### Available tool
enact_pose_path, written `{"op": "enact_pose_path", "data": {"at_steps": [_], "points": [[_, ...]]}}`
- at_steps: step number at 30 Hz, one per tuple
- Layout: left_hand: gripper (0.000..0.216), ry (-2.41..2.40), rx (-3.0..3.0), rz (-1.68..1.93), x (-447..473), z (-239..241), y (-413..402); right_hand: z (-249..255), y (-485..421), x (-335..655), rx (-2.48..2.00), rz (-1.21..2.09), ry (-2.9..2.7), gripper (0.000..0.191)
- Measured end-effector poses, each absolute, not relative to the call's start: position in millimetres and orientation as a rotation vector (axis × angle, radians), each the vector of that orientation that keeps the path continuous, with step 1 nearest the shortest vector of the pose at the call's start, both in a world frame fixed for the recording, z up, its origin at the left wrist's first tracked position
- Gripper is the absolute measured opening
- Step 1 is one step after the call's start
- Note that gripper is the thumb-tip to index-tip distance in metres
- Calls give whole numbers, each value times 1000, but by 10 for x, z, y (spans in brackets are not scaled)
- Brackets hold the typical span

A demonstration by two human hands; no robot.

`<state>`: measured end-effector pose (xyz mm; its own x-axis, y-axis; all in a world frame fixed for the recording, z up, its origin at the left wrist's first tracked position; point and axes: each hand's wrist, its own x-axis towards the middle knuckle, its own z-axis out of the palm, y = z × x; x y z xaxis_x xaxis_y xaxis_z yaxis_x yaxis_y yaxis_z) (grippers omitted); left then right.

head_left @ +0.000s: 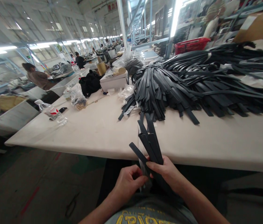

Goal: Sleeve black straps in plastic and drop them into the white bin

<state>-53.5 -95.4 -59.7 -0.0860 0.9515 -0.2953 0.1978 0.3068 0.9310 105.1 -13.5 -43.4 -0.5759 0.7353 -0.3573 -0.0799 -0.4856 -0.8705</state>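
Note:
My right hand [165, 171] is closed around a small bunch of black straps [151, 144], near the table's front edge. Their flat ends fan upward, with one strap leaning off to the left, while the lower lengths drop toward my lap. To the left of the bunch, my left hand [130, 180] pinches with thumb and forefinger at a piece of clear plastic film [143, 166]. Part of that film is hidden behind my fingers and the straps. Beyond the held bunch, a large heap of similar black straps [159, 87] spreads over the table.
A pale table [94, 130] stretches before me. On it are a plastic bottle [53, 113], a clear bag of small brass-coloured parts [78, 101], a black cloth bundle [90, 82] and a white box [114, 81]. Behind the heap is a red basket [190, 46]. Other people sit far left.

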Motion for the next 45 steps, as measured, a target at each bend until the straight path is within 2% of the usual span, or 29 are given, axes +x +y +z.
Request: {"op": "enact_pose_path", "data": {"at_steps": [4,11,19,29,39,45], "points": [[22,1598,1208,876,-534,-559,-953,-422,-87,1010,-1055,1988,-1234,34],[42,1098,461,1128,-494,-610,-788,-486,-36,1060,-1040,1962,-1279,33],[29,1100,474,1093,-475,-594,-703,-522,-49,1129,-1019,1861,-1413,26],[44,1102,441,966,-435,-539,-722,-505,-55,1204,-1077,1812,-1429,22],[29,1038,599,682,-490,-673,-918,-517,-24,1227,-1109,1778,-1396,25],[28,1095,593,719,-490,-665,-848,-538,-33,1226,-1110,1757,-1455,23]]}}
